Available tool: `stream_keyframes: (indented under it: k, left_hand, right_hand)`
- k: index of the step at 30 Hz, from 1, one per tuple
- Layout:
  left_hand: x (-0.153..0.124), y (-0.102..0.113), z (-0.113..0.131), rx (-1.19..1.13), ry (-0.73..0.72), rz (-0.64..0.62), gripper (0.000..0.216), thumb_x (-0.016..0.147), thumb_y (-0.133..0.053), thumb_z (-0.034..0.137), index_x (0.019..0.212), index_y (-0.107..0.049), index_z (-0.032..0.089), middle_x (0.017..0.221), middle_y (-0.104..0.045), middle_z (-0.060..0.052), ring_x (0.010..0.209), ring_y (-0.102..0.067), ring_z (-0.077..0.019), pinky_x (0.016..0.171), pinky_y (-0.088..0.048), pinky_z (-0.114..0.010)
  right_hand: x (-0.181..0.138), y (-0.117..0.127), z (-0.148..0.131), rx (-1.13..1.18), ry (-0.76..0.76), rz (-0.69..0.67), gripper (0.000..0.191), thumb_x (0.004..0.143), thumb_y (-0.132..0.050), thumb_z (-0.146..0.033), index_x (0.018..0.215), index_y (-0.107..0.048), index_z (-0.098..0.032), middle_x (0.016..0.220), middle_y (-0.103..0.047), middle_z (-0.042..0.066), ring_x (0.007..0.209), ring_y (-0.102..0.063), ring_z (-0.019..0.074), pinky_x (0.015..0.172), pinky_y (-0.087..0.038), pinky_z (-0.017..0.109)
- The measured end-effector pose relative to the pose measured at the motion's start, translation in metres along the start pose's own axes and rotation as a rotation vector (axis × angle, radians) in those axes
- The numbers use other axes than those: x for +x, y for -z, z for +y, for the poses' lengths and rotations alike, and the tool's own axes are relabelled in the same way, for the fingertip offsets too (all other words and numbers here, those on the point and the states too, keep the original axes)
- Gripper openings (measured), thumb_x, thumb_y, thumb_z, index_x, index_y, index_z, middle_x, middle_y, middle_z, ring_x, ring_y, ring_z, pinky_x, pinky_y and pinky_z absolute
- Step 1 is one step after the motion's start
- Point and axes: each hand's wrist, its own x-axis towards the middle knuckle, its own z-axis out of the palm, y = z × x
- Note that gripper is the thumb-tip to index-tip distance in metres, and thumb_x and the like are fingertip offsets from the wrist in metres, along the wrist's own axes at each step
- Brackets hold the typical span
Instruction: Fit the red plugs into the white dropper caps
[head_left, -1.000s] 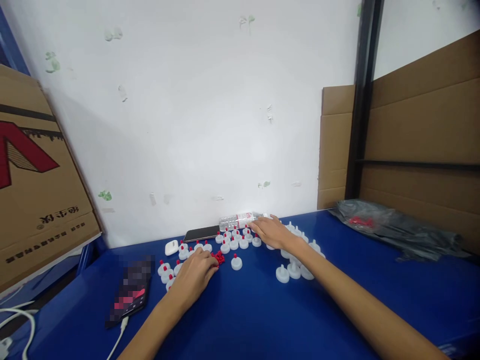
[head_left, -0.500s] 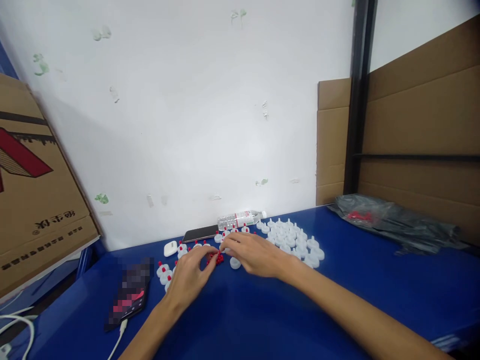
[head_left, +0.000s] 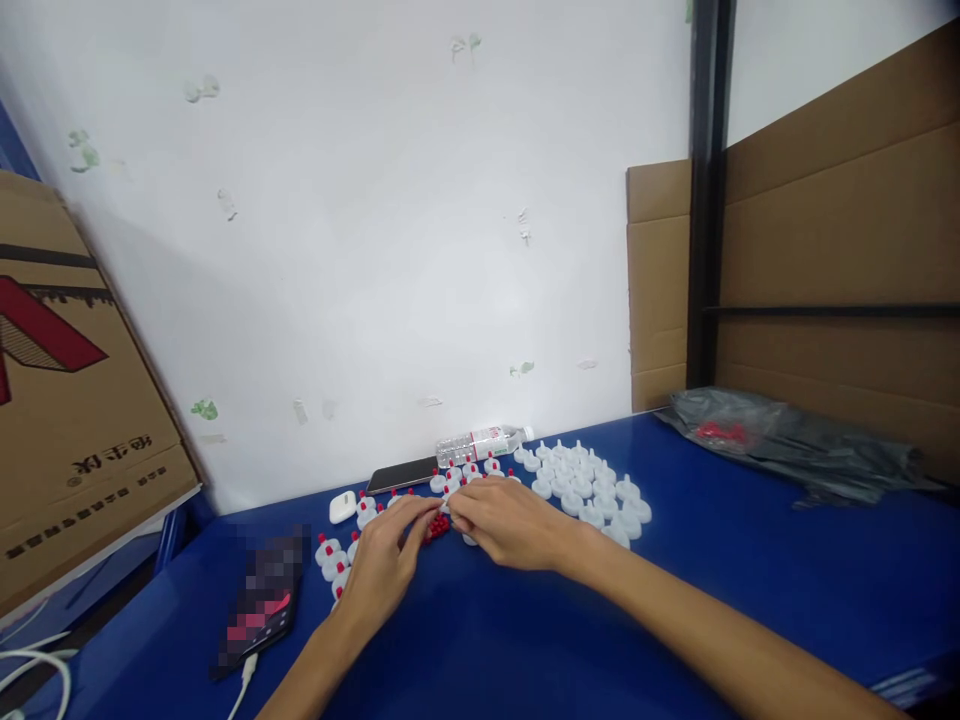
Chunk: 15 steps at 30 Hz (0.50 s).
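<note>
On the blue table [head_left: 525,640] my two hands meet over a small heap of red plugs [head_left: 436,527]. My left hand [head_left: 386,560] has its fingers pinched at the heap's left side. My right hand [head_left: 506,522] is curled with its fingertips touching the left ones; what they pinch is too small to make out. Left of the hands stand white caps with red plugs [head_left: 330,555]. To the right lies a cluster of plain white caps [head_left: 592,490].
A water bottle [head_left: 480,443] and a dark phone [head_left: 401,474] lie along the wall. A white earbud case [head_left: 343,506] and a second phone on a cable [head_left: 262,600] sit at the left. Cardboard boxes [head_left: 67,400] flank the table; a black plastic bag [head_left: 795,450] lies at the right.
My right hand left the white caps by the bottle and came left to meet my left hand at the red plugs. The left hand's fingers closed into a pinch.
</note>
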Motion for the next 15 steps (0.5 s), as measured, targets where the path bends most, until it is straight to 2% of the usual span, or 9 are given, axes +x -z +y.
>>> stream_keyframes:
  k: [5, 10, 12, 15]
  left_hand:
    - [0.0011, 0.0039, 0.0043, -0.058, 0.01, -0.038, 0.026, 0.097, -0.049, 0.031, 0.109, -0.072, 0.026, 0.1, -0.074, -0.004, 0.083, -0.068, -0.018, 0.07, -0.052, -0.027]
    - [0.0023, 0.0057, 0.0067, -0.201, 0.212, -0.024, 0.025, 0.091, -0.06, 0.041, 0.1, -0.074, 0.023, 0.073, -0.073, -0.001, 0.061, -0.065, -0.0161, 0.06, -0.051, -0.026]
    - [0.0038, 0.0052, 0.0055, -0.311, 0.27, -0.01, 0.025, 0.087, -0.065, 0.043, 0.092, -0.075, 0.021, 0.074, -0.073, -0.002, 0.062, -0.065, -0.0161, 0.06, -0.051, -0.026]
    - [0.0069, 0.0047, 0.0043, -0.543, 0.377, -0.011, 0.03, 0.077, -0.074, 0.045, 0.084, -0.074, 0.016, 0.075, -0.072, -0.005, 0.057, -0.062, -0.0144, 0.049, -0.045, -0.022]
  right_hand:
    - [-0.0004, -0.0035, 0.004, -0.001, 0.037, 0.009, 0.015, 0.086, -0.049, -0.006, 0.085, -0.05, -0.022, 0.08, -0.06, -0.001, 0.074, -0.052, 0.0144, 0.073, -0.036, 0.027]
    - [-0.0002, -0.0048, 0.0054, -0.03, 0.088, 0.034, 0.014, 0.089, -0.05, -0.008, 0.084, -0.05, -0.021, 0.082, -0.062, 0.0, 0.077, -0.052, 0.0143, 0.074, -0.037, 0.027]
    - [0.0001, -0.0041, 0.0047, -0.051, 0.095, 0.036, 0.014, 0.09, -0.05, -0.009, 0.084, -0.052, -0.021, 0.081, -0.063, 0.0, 0.08, -0.054, 0.0149, 0.076, -0.037, 0.028]
    - [0.0005, -0.0041, 0.0036, -0.047, 0.114, 0.068, 0.012, 0.092, -0.05, -0.011, 0.087, -0.055, -0.02, 0.088, -0.068, 0.002, 0.088, -0.058, 0.016, 0.083, -0.039, 0.03]
